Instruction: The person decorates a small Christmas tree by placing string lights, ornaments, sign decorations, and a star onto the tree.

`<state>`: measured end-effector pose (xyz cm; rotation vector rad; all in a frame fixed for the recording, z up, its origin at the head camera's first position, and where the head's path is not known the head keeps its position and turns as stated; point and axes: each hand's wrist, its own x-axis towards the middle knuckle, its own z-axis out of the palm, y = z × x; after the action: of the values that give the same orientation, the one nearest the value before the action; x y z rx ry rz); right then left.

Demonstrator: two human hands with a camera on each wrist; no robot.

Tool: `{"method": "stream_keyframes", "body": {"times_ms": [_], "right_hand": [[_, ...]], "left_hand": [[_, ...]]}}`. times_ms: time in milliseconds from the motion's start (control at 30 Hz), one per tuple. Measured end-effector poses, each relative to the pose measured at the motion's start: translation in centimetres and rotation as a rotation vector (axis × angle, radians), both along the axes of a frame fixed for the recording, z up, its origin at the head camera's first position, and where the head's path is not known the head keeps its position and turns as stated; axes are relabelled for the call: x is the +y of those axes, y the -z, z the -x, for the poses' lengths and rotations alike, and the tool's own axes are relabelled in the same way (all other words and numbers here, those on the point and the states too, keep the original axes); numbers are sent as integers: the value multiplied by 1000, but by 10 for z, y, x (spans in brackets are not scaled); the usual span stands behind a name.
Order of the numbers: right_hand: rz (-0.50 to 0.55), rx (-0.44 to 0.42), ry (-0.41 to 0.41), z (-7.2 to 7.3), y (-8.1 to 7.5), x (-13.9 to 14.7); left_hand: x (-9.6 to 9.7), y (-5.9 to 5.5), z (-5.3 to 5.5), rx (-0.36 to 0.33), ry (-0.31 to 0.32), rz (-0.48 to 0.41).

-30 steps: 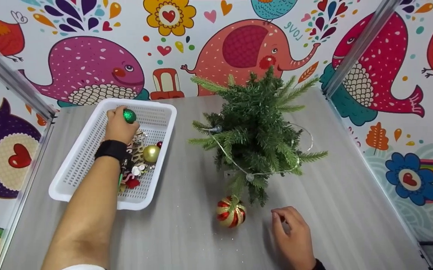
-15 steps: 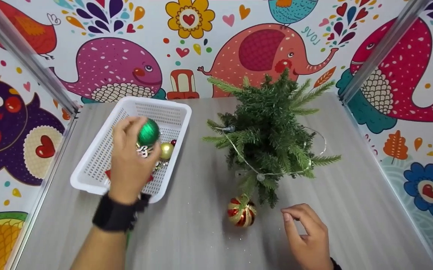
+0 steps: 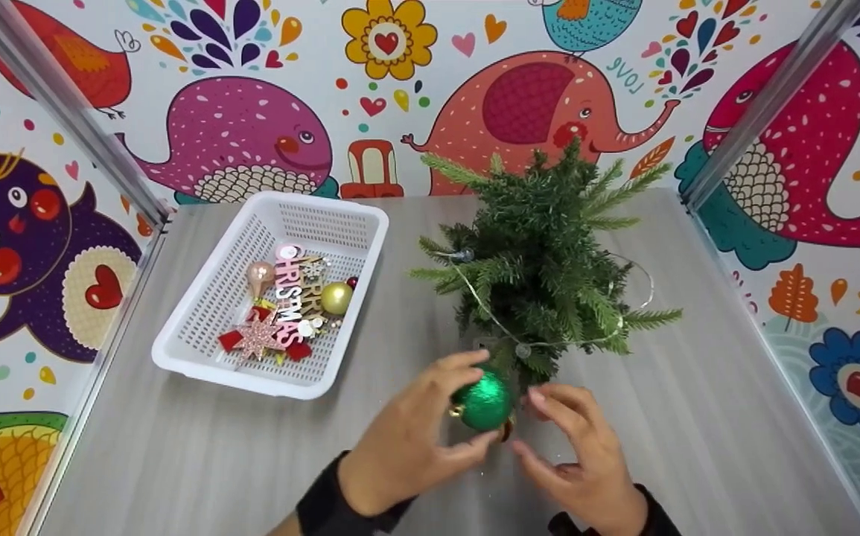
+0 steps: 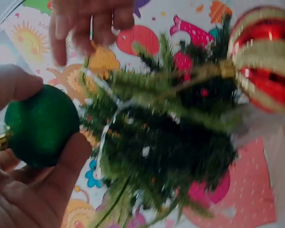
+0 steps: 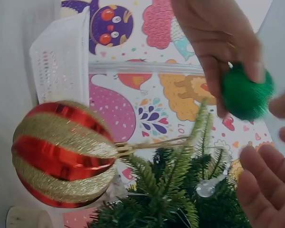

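Note:
Between the thumb and fingers of my left hand is a shiny green Christmas ball with a gold cap, held up in front of the small artificial tree. Close by on its right, my right hand has its thumb and fingers spread and slightly bent, with nothing between them. In the right wrist view, those fingertips are near the green ball, apparently without touching it. A red-and-gold striped ball hangs by a cord from a low branch; in the head view the green ball and left hand mostly cover it.
On the left stands a white perforated basket holding a CHRISTMAS sign, a gold ball, a glittery pink star and a pink bauble. A clear light string circles the tree. Patterned walls enclose the grey table.
My left hand lifted the green ball out of the basket and carried it right, to the front of the tree. My right hand moved slightly left and its fingers spread apart.

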<state>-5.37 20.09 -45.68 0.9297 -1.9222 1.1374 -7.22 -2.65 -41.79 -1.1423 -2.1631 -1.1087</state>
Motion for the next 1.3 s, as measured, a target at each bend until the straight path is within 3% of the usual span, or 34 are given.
{"method": "stream_keyframes", "body": {"times_ms": [167, 300, 633, 733, 867, 933, 1067, 1167, 1233, 1300], "right_hand": [[-34, -52, -19, 1, 10, -1], [-21, -54, 23, 2, 12, -1], [10, -59, 180, -1, 5, 1], [27, -58, 193, 0, 4, 2], [49, -56, 188, 0, 6, 3], [48, -55, 197, -1, 7, 4], [33, -68, 226, -4, 8, 7], [31, -92, 228, -7, 9, 10], [33, -109, 219, -9, 9, 11], [34, -128, 208, -11, 11, 13]], "left_hand": [[19, 4, 0, -168, 69, 17], [24, 6, 2, -185, 70, 27], [25, 10, 4, 92, -30, -93], [26, 10, 5, 127, -7, -135], [25, 11, 6, 124, 63, -196], [25, 10, 6, 79, 117, -240], [25, 2, 6, -109, 254, -307], [26, -7, 7, -227, 338, -308], [29, -13, 8, -257, 344, -294], [32, -18, 8, -282, 304, -288]]}}
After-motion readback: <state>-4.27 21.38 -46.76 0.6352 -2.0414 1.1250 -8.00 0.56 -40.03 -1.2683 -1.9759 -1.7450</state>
